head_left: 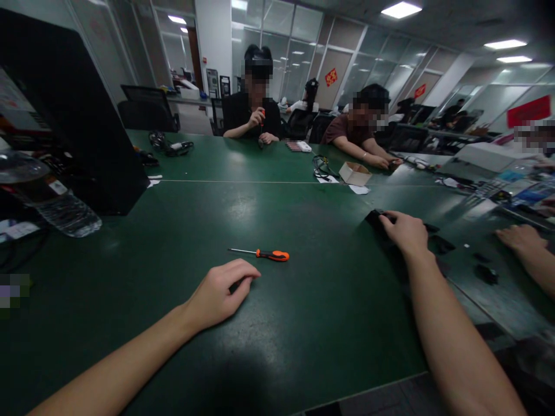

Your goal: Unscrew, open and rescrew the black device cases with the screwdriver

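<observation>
An orange-and-black screwdriver (273,255) lies on the green table (243,214), its metal tip toward the left. Just in front of it rests my left hand (228,289), fingers loosely bent, a gap between thumb and fingers, nothing held. Over on the right, my right hand (406,232) is on a dark object (373,216) at the tabletop, thumb and fingers closed around its near end. My hand covers much of that object, and its kind cannot be made out. More black pieces (441,245) lie just beyond this hand.
At left stand a tall black panel (78,115) and a plastic bottle (56,196). A small open box (354,173) and coiled cables (323,167) sit across the table. Two people work opposite; another person's hand (520,240) rests at the right.
</observation>
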Demonstrator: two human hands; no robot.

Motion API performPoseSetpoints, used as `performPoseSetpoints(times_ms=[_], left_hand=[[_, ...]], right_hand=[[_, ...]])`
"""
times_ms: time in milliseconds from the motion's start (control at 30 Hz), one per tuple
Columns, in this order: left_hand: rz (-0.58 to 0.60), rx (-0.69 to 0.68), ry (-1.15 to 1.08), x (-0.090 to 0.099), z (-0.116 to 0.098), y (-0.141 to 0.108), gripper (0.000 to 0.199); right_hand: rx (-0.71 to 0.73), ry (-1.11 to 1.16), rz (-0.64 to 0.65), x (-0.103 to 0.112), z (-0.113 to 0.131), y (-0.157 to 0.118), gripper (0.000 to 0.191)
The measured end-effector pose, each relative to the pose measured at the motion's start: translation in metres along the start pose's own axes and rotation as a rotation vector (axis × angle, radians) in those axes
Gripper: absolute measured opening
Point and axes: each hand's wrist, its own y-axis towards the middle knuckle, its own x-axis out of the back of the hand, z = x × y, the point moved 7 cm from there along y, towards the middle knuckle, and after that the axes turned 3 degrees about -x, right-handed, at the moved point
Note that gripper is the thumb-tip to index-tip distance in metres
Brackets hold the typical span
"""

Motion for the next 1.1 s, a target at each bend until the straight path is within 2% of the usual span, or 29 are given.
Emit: performPoseSetpoints(times_ms=[200,467,767,933,1033,1100], left_hand=[[0.020,0.021,-0.020,-0.001,0.000,-0.001,0.022],[0.061,0.014,-0.042,-0.006,0.001,-0.002,0.022],[0.109,-0.004,-0.031,-0.012,0.002,-0.005,0.023],[0.157,-0.036,-0.012,-0.015,-0.003,-0.004,0.023],[0.197,-0.060,-0.002,-0.018,-0.007,-0.004,0.024],[0.204,-0.060,0.005,-0.018,-0.007,-0.004,0.025]], right_hand=[[0.054,-0.019,0.037,-0.004,-0.001,0.002,0.053],[0.197,-0.031,-0.040,0.000,0.005,0.001,0.041],[0.144,-0.116,0.041,-0.008,0.013,0.006,0.045],[0.121,-0.146,0.044,-0.011,0.014,0.005,0.050],[0.170,-0.170,0.053,-0.012,0.018,0.009,0.055],[0.218,-0.188,0.053,-0.013,0.021,0.013,0.052]])
